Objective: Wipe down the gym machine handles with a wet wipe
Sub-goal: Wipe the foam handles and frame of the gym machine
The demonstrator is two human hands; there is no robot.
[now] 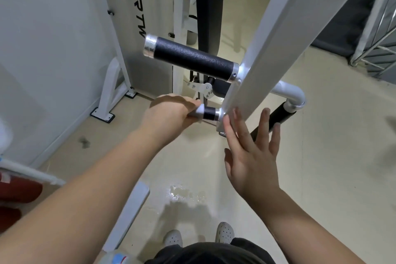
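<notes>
Left hand (169, 111) grips wipe (199, 111) on lower handle (209, 113), right hand (250, 152) spread open; upper handle (192, 58) runs sideways just above the left.

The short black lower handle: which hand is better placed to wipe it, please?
Left: the left hand grips that handle through the white wet wipe; the right hand touches the white metal bar.

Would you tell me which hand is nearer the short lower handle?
Left. The left hand grips the short lower handle through a white wipe; the right hand is open to its right, fingers by the white bar.
</notes>
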